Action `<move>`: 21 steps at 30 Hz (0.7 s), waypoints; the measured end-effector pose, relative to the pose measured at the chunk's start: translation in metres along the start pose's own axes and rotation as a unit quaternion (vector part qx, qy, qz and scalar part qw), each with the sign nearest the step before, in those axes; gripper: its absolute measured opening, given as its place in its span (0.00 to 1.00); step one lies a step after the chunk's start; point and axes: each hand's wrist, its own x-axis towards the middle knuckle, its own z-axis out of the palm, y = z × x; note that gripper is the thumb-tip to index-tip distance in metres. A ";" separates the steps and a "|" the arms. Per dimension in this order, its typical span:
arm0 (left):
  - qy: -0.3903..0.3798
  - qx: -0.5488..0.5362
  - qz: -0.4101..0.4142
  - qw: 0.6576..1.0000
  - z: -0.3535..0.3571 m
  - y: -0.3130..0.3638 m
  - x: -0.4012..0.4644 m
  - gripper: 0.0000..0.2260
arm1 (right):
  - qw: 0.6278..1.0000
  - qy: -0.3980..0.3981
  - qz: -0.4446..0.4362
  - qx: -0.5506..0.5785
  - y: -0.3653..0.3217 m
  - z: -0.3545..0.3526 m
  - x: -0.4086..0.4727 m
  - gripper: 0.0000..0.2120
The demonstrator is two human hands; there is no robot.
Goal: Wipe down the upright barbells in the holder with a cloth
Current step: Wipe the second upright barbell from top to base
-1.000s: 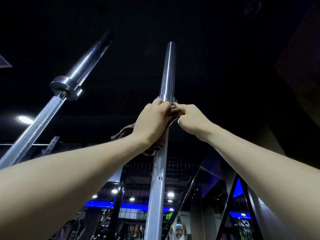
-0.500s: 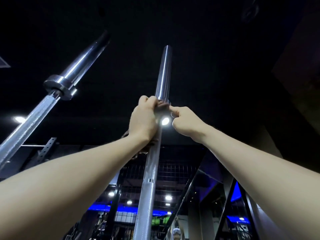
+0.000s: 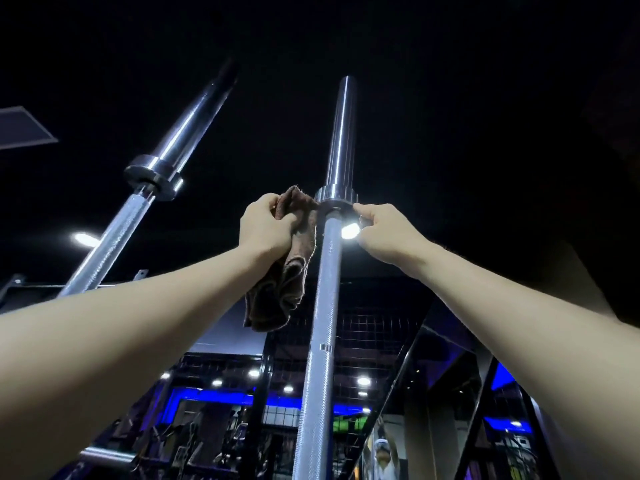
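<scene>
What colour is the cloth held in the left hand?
Brown; the cloth hangs from the left hand beside the centre barbell, in the head view.

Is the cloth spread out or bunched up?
Bunched up. The left hand grips the cloth in a wad, its loose folds hanging beside the barbell.

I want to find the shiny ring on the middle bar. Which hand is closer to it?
Right. The right hand has its fingertips touching the steel collar ring of the middle barbell. The left hand is off to its side, holding the brown cloth.
</scene>
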 end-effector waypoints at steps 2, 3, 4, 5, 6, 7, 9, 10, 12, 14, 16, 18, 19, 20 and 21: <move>-0.024 -0.017 0.008 1.000 -0.007 0.004 -0.001 0.04 | 1.000 0.017 0.005 0.002 -0.008 0.001 -0.003 0.16; -0.034 -0.025 0.010 0.999 -0.009 0.006 -0.001 0.04 | 1.000 0.020 0.003 -0.001 -0.012 0.000 -0.005 0.15; -0.042 -0.037 0.009 0.998 -0.010 0.006 -0.001 0.04 | 1.000 0.022 0.001 -0.013 -0.017 0.000 -0.008 0.15; -0.048 -0.051 0.008 0.998 -0.010 0.005 0.000 0.03 | 0.999 0.026 -0.002 -0.032 -0.023 -0.001 -0.011 0.15; -0.052 -0.067 0.004 0.996 -0.011 0.006 -0.001 0.03 | 0.998 0.037 -0.005 -0.052 -0.029 -0.003 -0.014 0.15; -0.050 -0.079 0.000 0.996 -0.011 0.004 -0.001 0.03 | 0.996 0.054 -0.016 -0.069 -0.034 -0.002 -0.015 0.14; -0.051 -0.108 -0.018 0.993 -0.012 0.001 0.000 0.06 | 0.989 0.093 -0.050 -0.100 -0.046 -0.001 -0.015 0.11; -0.057 -0.127 -0.024 0.990 -0.012 0.001 0.000 0.05 | 0.987 0.105 -0.058 -0.103 -0.051 0.000 -0.014 0.09; -0.081 -0.173 -0.025 0.981 -0.017 0.000 0.000 0.04 | 0.989 0.099 -0.055 -0.100 -0.063 0.006 -0.012 0.09; -0.099 -0.208 -0.028 0.973 -0.020 -0.001 0.002 0.02 | 0.994 0.080 -0.029 -0.068 -0.075 0.013 -0.011 0.11; -0.098 -0.240 -0.047 0.965 -0.024 0.001 0.002 0.04 | 0.998 0.059 -0.009 -0.038 -0.087 0.019 -0.013 0.13; -0.105 -0.285 -0.090 0.949 -0.027 0.004 0.005 0.03 | 0.999 0.041 0.006 -0.013 -0.098 0.025 -0.015 0.16; -0.119 -0.314 -0.113 0.935 -0.030 0.006 0.006 0.03 | 0.999 0.029 0.013 -0.005 -0.104 0.027 -0.017 0.17; -0.137 -0.343 -0.133 0.920 -0.034 0.009 0.006 0.05 | 1.000 0.017 0.021 -0.002 -0.111 0.029 -0.018 0.17; -0.155 -0.379 -0.149 0.900 -0.037 0.013 0.007 0.05 | 0.999 0.012 0.034 0.002 -0.116 0.031 -0.017 0.17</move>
